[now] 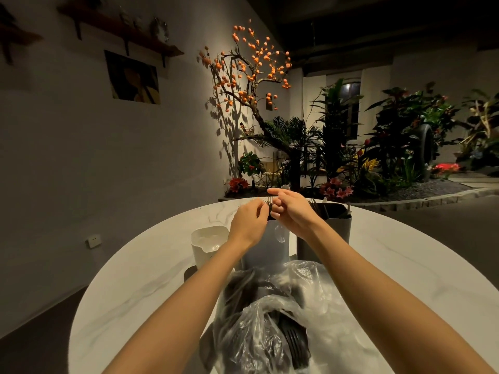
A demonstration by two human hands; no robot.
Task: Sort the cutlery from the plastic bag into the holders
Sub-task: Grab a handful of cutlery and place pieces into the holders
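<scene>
no text, label, brand, number or sign can be read anywhere here. the picture on the wall (132,78) shows only a dim image with no legible words, and the white container (208,245) on the table (405,265) carries no readable marking.

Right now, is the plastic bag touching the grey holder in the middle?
Cannot tell. In the head view the plastic bag overlaps the base of the middle grey holder, so neither contact nor gap shows plainly.

A dim café-like interior: marble table (405,265), indoor garden (378,147), persimmon tree (251,74).
</scene>
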